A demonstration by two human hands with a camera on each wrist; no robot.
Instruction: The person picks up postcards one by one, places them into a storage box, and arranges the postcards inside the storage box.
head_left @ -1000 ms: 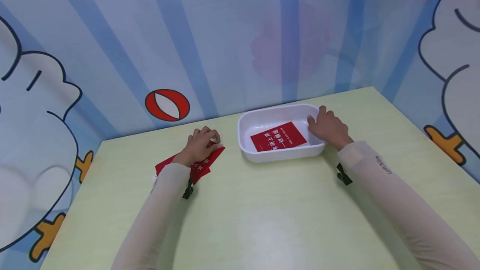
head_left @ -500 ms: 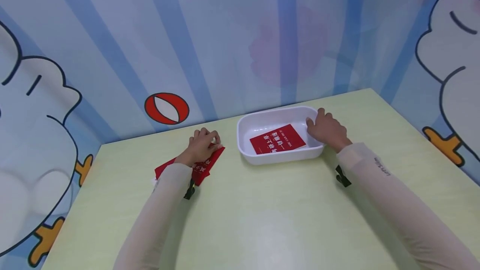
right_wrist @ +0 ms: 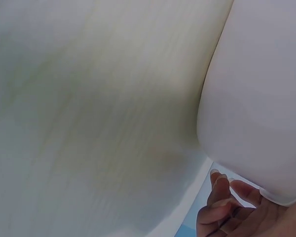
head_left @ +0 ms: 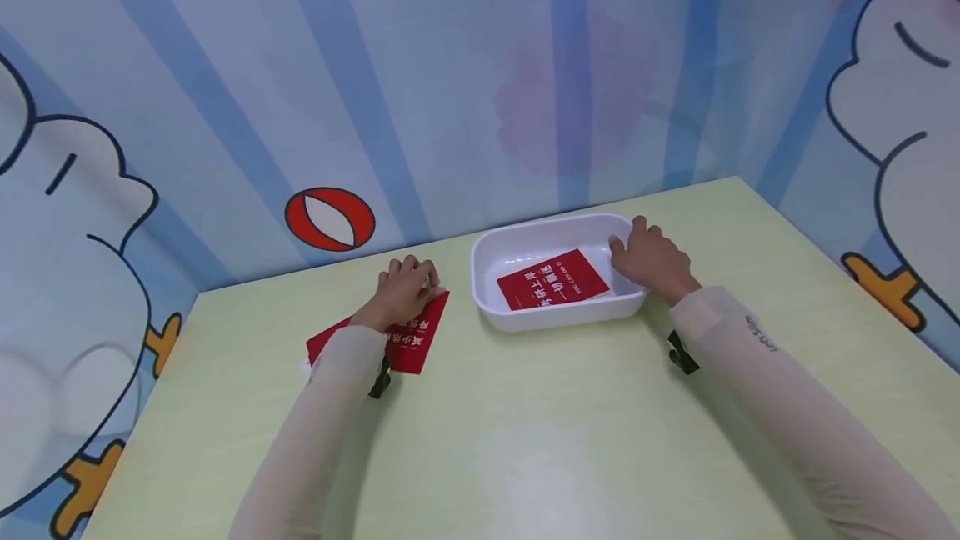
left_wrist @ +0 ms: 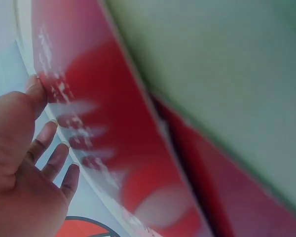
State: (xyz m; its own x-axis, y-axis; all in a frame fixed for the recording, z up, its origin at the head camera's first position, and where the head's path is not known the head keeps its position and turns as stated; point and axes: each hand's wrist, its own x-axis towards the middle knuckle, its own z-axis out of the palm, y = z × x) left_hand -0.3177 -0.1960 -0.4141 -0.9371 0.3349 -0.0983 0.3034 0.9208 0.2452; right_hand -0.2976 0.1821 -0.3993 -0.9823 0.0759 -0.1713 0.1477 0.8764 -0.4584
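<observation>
In the head view, my left hand (head_left: 401, 294) is over the red cards at the left, its thumb and a finger pinching the corner of the top red card (head_left: 414, 348). White characters are printed on that card, and the left wrist view shows its glossy face (left_wrist: 103, 89) tilted. Partly hidden under my forearm lies another red card (head_left: 324, 342). My right hand (head_left: 657, 259) grips the right rim of a white plastic tray (head_left: 562, 319), thumb on the inner side and fingers outside. Inside the tray rests a red card (head_left: 553, 280) with white lettering.
A pale wood-grain table (head_left: 555, 432) bears everything. Behind it and at both sides rise blue striped walls (head_left: 465, 90) with cartoon figures, close to the tray's back edge.
The top red card under my left hand has turned, its lower end swinging right, so more of its print shows. My right hand stays on the tray rim.
</observation>
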